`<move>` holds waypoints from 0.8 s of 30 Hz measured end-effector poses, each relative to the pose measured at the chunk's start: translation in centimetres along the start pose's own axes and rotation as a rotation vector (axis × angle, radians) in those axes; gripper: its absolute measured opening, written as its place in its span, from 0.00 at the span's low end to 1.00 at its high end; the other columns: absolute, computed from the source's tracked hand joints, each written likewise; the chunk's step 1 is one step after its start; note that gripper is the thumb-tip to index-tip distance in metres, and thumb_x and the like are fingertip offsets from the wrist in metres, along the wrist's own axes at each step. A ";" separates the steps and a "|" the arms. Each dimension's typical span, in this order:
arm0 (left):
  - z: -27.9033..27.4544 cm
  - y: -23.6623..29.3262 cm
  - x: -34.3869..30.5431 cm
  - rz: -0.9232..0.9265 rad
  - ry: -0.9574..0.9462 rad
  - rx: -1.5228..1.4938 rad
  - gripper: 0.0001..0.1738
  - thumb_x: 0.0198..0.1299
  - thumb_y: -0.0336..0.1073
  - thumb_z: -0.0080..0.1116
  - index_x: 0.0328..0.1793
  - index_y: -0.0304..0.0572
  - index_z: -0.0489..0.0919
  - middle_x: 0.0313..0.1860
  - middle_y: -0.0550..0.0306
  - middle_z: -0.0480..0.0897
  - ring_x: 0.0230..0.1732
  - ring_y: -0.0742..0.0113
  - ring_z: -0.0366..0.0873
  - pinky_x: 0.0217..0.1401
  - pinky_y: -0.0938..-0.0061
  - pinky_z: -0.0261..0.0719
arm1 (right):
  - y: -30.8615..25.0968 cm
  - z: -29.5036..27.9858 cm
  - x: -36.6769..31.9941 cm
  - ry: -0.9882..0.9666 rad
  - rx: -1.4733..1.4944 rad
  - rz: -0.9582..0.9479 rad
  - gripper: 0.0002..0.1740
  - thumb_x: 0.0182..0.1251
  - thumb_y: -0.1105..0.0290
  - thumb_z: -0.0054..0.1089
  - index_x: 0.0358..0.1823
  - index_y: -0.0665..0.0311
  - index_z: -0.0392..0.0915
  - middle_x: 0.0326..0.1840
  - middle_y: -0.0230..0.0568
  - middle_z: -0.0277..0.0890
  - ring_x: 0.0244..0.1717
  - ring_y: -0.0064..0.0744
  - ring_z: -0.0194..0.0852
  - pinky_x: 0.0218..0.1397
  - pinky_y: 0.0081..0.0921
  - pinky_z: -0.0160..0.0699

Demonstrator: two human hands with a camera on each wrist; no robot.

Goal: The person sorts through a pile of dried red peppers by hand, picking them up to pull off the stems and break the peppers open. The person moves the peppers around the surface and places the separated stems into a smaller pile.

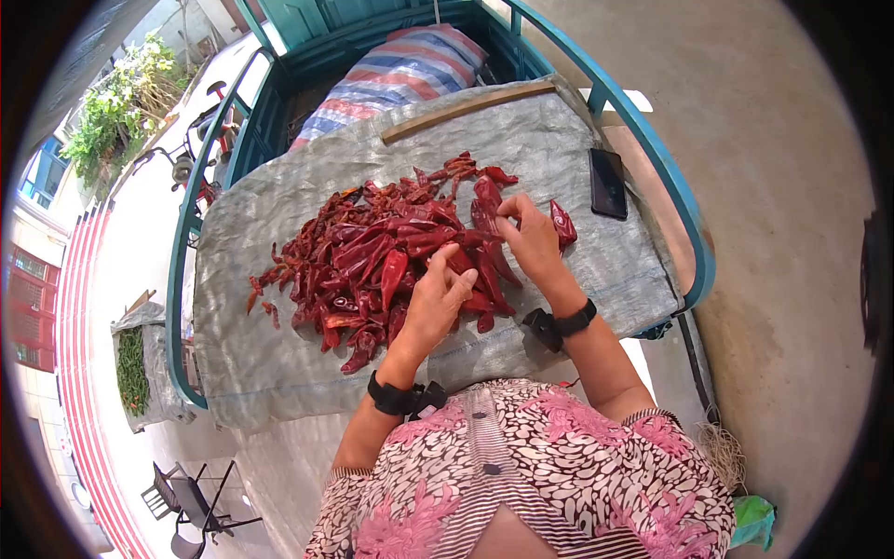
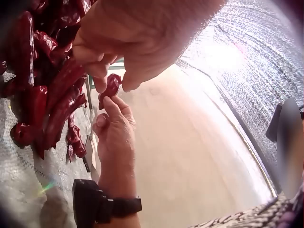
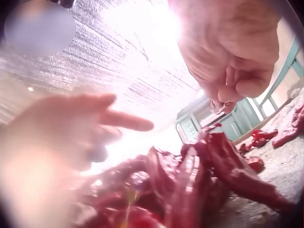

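Note:
Near the right edge of a heap of dried red peppers (image 1: 372, 256), my right hand (image 1: 535, 242) pinches a red pepper between thumb and fingers; this pepper (image 2: 112, 85) shows above the right hand (image 2: 118, 137) in the left wrist view. My left hand (image 1: 433, 303) is over the front of the heap, its thumb and index finger apart and nothing seen between them. Blurred in the right wrist view, the left hand (image 3: 66, 128) has a finger extended, while the right hand (image 3: 232, 52) curls around the pepper's end (image 3: 222, 107).
The heap lies on a grey woven sheet (image 1: 568, 307) over a teal-railed cart (image 1: 694, 224). A phone (image 1: 608, 184) rests at the right, a wooden strip (image 1: 466, 112) at the back, and one separate pepper (image 1: 562, 224) beside the right hand. Behind is a striped bag (image 1: 400, 70).

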State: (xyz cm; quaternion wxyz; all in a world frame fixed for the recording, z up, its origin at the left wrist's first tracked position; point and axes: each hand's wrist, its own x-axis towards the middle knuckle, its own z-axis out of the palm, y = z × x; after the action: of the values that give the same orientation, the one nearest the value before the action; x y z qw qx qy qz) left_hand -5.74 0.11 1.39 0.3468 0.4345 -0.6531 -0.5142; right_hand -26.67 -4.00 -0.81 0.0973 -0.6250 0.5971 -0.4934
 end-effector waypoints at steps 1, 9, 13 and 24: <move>0.0 0.3 0.2 0.016 0.077 -0.031 0.35 0.74 0.44 0.61 0.77 0.29 0.63 0.28 0.61 0.77 0.31 0.76 0.74 0.36 0.77 0.74 | -1.6 -1.0 -1.1 -0.183 0.157 0.094 0.07 0.68 0.73 0.63 0.44 0.63 0.77 0.34 0.38 0.83 0.34 0.36 0.83 0.38 0.31 0.79; 0.3 -0.6 0.5 0.020 0.062 -0.256 0.10 0.79 0.40 0.53 0.52 0.41 0.76 0.24 0.70 0.70 0.25 0.85 0.64 0.26 0.84 0.63 | -4.4 -5.7 -5.7 -0.619 0.306 0.192 0.08 0.67 0.73 0.64 0.44 0.64 0.77 0.36 0.42 0.81 0.38 0.39 0.83 0.42 0.33 0.79; 0.2 0.9 1.3 -0.031 0.075 -0.285 0.10 0.80 0.40 0.51 0.49 0.42 0.75 0.24 0.70 0.71 0.22 0.84 0.63 0.23 0.85 0.60 | -1.9 -6.8 -4.8 -0.311 0.041 0.047 0.14 0.68 0.73 0.63 0.54 0.60 0.76 0.45 0.39 0.80 0.34 0.35 0.82 0.37 0.32 0.80; 1.6 1.2 2.0 -0.119 -0.264 -0.106 0.21 0.77 0.38 0.53 0.72 0.42 0.72 0.35 0.67 0.78 0.30 0.84 0.71 0.28 0.85 0.69 | 4.1 -4.6 -1.2 -0.194 -0.426 0.199 0.23 0.63 0.70 0.66 0.61 0.57 0.77 0.55 0.47 0.79 0.51 0.52 0.83 0.52 0.42 0.82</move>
State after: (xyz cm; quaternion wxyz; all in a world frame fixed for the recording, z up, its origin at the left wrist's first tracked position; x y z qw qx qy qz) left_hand -8.18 -1.03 2.17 0.2493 0.3820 -0.6383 -0.6201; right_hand -32.42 -1.94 -2.08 0.0684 -0.6139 0.7340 -0.2823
